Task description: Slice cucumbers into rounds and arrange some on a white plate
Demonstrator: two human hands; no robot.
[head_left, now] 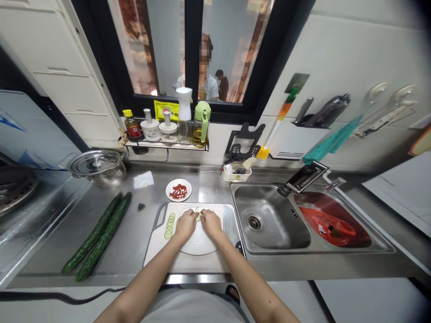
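A white plate (198,240) rests on the cutting board (157,251). Over its far rim my left hand (186,225) and my right hand (212,223) meet, fingers bent and pinched at a few pale green cucumber slices (198,213). The fingers partly cover these slices. Left of the plate, a row of overlapping cucumber slices (169,225) lies on the board. A knife (230,222) lies along the board's right side, its dark handle (239,247) toward me. Just beyond the board stands a small white dish of red pieces (178,190).
Two long cucumbers (101,237) lie on the steel counter at left, near a lidded pot (99,166). A double sink (272,217) is at right, a red bag (326,226) in its far basin. Condiment bottles (184,116) line a shelf under the window.
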